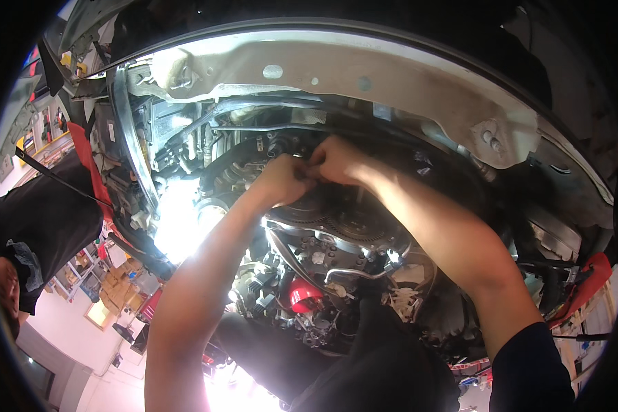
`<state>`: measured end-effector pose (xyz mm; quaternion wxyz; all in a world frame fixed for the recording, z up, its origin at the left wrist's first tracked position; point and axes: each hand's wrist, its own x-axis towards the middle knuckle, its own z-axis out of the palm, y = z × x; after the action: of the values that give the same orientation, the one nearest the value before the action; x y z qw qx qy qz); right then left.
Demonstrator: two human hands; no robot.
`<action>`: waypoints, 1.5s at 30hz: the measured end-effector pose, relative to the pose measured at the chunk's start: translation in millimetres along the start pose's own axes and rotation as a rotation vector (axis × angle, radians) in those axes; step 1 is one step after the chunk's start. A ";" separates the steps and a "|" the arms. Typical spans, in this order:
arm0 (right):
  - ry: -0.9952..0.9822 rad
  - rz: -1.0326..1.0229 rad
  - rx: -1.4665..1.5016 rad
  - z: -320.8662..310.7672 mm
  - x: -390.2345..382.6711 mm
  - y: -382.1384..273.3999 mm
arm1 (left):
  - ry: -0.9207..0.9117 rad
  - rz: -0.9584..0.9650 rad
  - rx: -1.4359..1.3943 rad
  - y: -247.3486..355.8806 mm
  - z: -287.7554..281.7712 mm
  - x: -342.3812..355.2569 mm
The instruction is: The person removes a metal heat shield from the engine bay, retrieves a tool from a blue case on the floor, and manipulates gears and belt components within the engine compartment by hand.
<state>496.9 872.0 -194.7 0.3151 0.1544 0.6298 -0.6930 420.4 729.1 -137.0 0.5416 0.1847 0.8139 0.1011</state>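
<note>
Engine machinery fills my remote feed. Nearer me, at 6 o'clock, sits a red round part; beyond, a dark disc lies at 5 o'clock from where my left hand and right hand meet. Fingers curl close together; I cannot tell what they grasp. If a hidden grip slackens, something could drop into the gaps. Farthest, at 12 o'clock, arches a pale panel.

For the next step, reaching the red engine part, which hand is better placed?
Probably the left hand: it looks nearer the red part than the right hand, which reaches farther forward.
</note>
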 end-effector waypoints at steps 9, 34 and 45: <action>-0.003 -0.064 -0.129 2.1 3.6 2.1 | -0.140 -0.086 -0.044 3.3 -7.6 1.7; -0.044 -0.276 -0.299 1.8 -5.2 7.7 | 0.732 0.182 -0.087 25.3 -9.3 -84.5; -0.096 -0.308 -0.214 1.7 -6.0 7.8 | 0.913 0.156 -0.188 21.3 18.2 -87.9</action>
<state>506.6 871.8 -196.8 0.2494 -0.0114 0.7005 -0.6686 471.5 711.8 -62.2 0.1337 0.1320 0.9397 0.2856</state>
